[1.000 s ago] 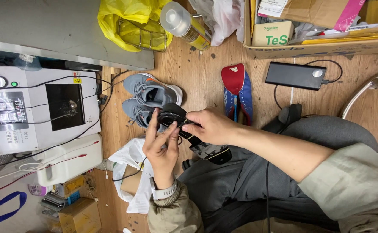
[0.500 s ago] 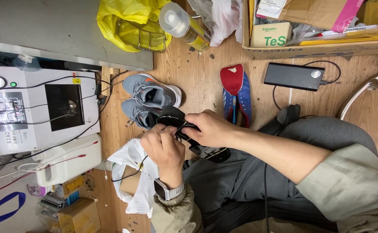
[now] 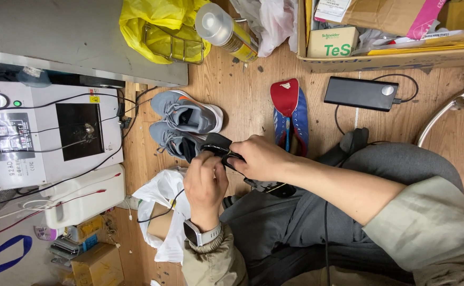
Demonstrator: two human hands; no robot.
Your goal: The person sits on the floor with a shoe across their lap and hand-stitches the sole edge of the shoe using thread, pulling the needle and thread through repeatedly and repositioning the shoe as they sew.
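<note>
Wooden plank floor (image 3: 242,90) under me, cluttered. I see left hand (image 3: 205,182) and right hand (image 3: 261,158) both closed around small black soft pouch-like item (image 3: 216,144), held just above lap, in front of pair of grey running shoes with orange trim (image 3: 184,122). Fingers pinch its edge; exact kind of item unclear. Work looks mid-way to me: item in grip, not set down. Black cable (image 3: 160,212) trails below left hand. Nearby: red-and-blue shoe insoles (image 3: 290,108), black rectangular power bank (image 3: 361,94), white box-shaped machine (image 3: 46,132).

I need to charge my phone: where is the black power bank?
In the head view, the black power bank lies on the wooden floor, upper right, below the cardboard box.
</note>
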